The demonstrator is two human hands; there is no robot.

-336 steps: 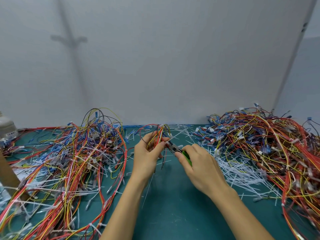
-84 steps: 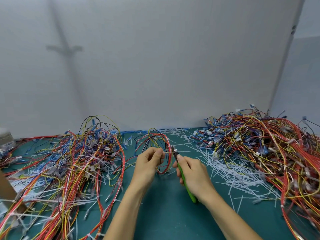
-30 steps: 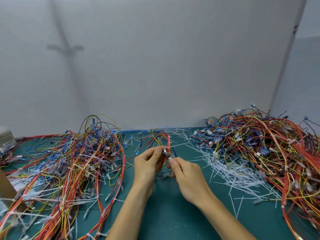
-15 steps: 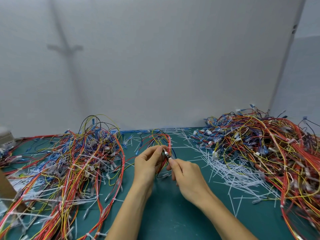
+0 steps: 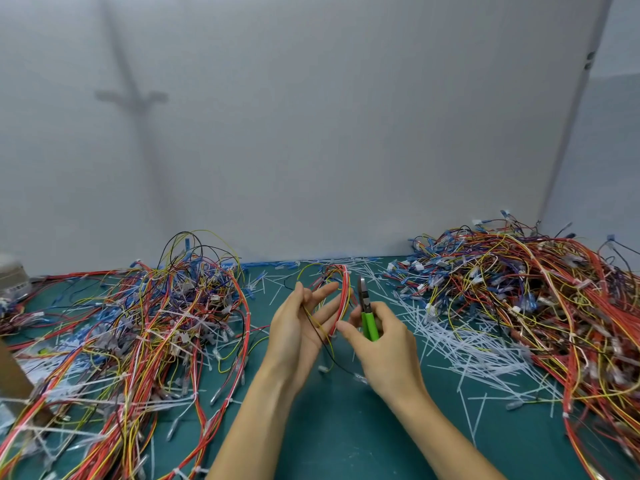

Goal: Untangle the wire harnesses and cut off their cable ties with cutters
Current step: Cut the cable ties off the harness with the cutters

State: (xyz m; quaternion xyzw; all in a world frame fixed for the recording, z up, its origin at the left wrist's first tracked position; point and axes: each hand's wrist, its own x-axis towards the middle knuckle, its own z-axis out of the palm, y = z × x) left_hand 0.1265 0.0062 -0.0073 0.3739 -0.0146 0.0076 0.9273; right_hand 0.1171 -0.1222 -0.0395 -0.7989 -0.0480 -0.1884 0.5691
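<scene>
Holding a small looped harness [image 5: 341, 289] between them, the two hands had changed their grip within the last half second. The left hand [image 5: 304, 327], which had been pinched shut on the bundle, was now spread, its fingers [image 5: 323, 292] fanned apart with the red and yellow wires lying loose across the palm and a black strand trailing down past the wrist. The right hand [image 5: 384, 337] was wrapped round the green handles of the cutters [image 5: 366, 308], with the metal nose pointing up just beside the harness loop; a moment before, the tool had sat tucked low against the wires with only its tip showing. Whether the blades were parted could not be told. No tie was plainly visible on the harness where the left hand had gripped it, so that cut was probably finished and the wires were being shaken loose. To the left of the harness lay one tangled wire pile [image 5: 138, 327], to its right a bigger pile [image 5: 526, 289], and between harness and right pile a scatter of white cut ties [image 5: 460, 344] on the green mat [image 5: 346, 438].
</scene>
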